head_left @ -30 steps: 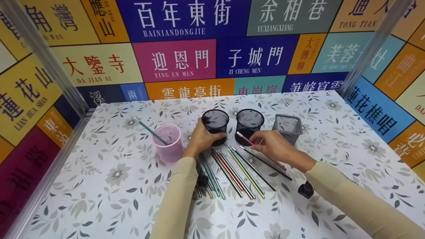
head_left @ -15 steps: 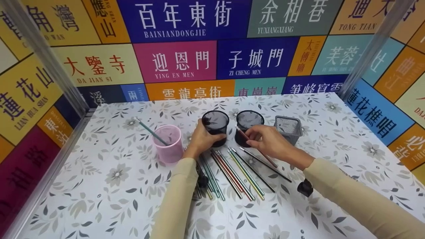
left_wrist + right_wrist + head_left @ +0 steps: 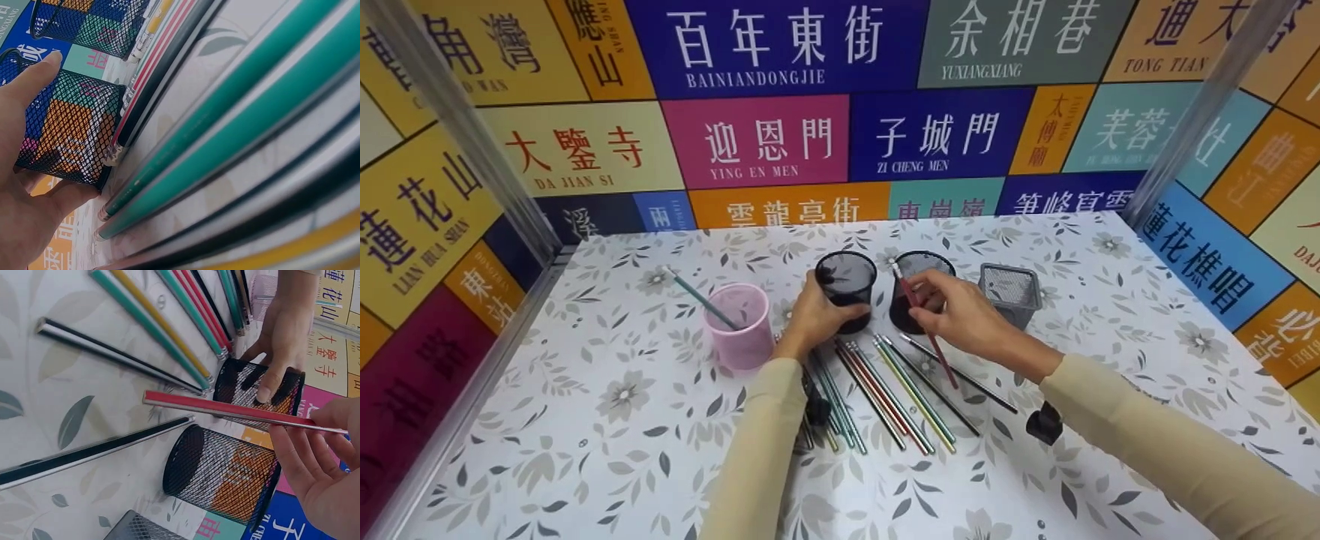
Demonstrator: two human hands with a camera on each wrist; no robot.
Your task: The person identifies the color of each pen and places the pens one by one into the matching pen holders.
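Note:
My right hand point(image 3: 960, 311) pinches a red pencil point(image 3: 225, 406) between thumb and fingers. The pencil slants, its white eraser end up, in front of the second black mesh cup point(image 3: 225, 469). With my left hand point(image 3: 814, 319) I grip the first black mesh cup point(image 3: 73, 126) round its side; its inside, as far as it shows, holds no pencils. Below the cups, several pencils point(image 3: 885, 394) in green, red, yellow and black lie fanned on the table, eraser ends toward the cups. A black pencil point(image 3: 101, 453) lies apart under my right hand.
A pink mesh cup point(image 3: 739, 337) with one green pencil point(image 3: 701, 298) leaning in it stands at the left. Right of my right hand is a square grey mesh holder point(image 3: 1011, 289). The flowered table point(image 3: 622, 450) meets a wall of coloured signs point(image 3: 754, 139) at the back.
The red pencil has risen off the table and swung from lying slanted to a steeper tilt, turning in my right hand. My left hand stays on its cup.

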